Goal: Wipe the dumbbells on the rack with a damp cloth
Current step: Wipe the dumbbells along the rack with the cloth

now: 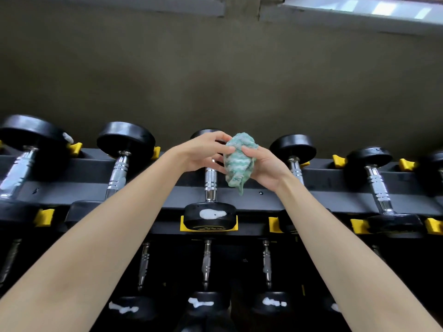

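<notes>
L hand (203, 153), R hand (265, 167) grip cloth (239, 161) over dumbbell (210, 182); end label (209, 228) unreadable.

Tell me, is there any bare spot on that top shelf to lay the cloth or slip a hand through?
Yes: the dark rail lies bare between the chrome handles right of the right hand, and again between the two leftmost dumbbells. The front edge is crowded with black heads and yellow cradles; the lower tier is packed and dim.
</notes>
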`<action>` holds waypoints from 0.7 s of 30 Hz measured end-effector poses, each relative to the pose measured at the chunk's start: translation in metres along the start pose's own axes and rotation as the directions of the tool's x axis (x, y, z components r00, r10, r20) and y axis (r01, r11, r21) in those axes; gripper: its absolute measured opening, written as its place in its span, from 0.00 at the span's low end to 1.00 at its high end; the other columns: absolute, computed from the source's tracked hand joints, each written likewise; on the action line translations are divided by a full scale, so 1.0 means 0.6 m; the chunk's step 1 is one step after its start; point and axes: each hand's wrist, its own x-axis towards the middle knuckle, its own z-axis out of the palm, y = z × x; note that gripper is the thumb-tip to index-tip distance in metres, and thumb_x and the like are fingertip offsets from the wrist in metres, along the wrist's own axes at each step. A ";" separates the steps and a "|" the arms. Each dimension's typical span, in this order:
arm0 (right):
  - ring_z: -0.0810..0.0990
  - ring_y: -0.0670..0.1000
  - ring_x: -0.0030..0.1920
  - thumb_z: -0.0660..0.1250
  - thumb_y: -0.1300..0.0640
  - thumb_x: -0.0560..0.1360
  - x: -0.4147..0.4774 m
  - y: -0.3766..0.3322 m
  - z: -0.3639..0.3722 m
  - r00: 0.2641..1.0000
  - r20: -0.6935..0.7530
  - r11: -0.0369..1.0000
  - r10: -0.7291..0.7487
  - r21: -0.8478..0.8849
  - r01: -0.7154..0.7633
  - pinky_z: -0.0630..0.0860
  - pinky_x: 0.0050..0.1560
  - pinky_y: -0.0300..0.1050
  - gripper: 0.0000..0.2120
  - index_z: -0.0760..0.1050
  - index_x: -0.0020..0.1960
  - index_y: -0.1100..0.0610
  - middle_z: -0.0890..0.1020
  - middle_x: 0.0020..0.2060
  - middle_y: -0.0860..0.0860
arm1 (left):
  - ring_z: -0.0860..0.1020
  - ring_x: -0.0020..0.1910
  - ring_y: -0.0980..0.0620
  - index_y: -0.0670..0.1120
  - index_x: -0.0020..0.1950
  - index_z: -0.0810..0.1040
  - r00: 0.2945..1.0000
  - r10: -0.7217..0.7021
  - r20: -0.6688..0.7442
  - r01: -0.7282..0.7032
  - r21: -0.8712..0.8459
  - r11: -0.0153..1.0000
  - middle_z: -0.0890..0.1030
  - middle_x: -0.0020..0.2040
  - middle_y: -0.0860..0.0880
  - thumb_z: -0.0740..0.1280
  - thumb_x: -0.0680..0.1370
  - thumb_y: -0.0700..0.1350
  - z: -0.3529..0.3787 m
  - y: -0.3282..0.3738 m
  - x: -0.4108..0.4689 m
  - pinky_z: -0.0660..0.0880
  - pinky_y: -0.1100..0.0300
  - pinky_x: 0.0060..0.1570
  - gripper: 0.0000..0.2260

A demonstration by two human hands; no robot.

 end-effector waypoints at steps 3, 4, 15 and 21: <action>0.81 0.54 0.48 0.63 0.66 0.76 0.014 0.008 0.009 0.979 -0.174 0.979 -0.107 -0.188 0.073 0.79 0.48 0.47 0.09 0.75 0.53 0.56 0.82 0.47 0.53 | 0.82 0.47 0.45 0.42 0.56 0.78 0.986 -0.036 -0.165 0.035 -0.013 0.999 0.79 0.54 0.41 0.62 0.76 0.34 -0.027 -0.018 -0.004 0.81 0.52 0.38 0.11; 0.80 0.52 0.47 0.65 0.67 0.75 0.022 0.014 0.010 0.955 -0.244 0.943 -0.169 -0.323 0.084 0.79 0.46 0.44 0.10 0.76 0.52 0.55 0.81 0.45 0.51 | 0.82 0.45 0.44 0.41 0.54 0.78 0.965 -0.051 -0.256 0.043 -0.039 0.998 0.78 0.52 0.40 0.61 0.76 0.34 -0.036 -0.026 -0.004 0.81 0.51 0.36 0.11; 0.76 0.60 0.54 0.63 0.74 0.69 0.105 0.087 0.052 0.822 0.063 0.248 -0.567 -0.938 0.243 0.72 0.53 0.48 0.15 0.81 0.52 0.65 0.78 0.53 0.61 | 0.78 0.36 0.46 0.41 0.61 0.72 0.897 -0.302 -0.322 0.314 -0.014 0.949 0.78 0.44 0.42 0.53 0.80 0.34 -0.056 -0.117 0.035 0.80 0.52 0.30 0.13; 0.73 0.57 0.59 0.58 0.76 0.69 0.093 0.080 0.047 0.924 0.104 0.277 -0.369 -0.936 0.216 0.64 0.53 0.34 0.18 0.80 0.53 0.68 0.75 0.57 0.60 | 0.79 0.34 0.46 0.40 0.61 0.75 0.893 -0.322 -0.315 0.313 -0.079 0.946 0.80 0.41 0.41 0.52 0.79 0.31 -0.058 -0.131 0.046 0.80 0.53 0.36 0.17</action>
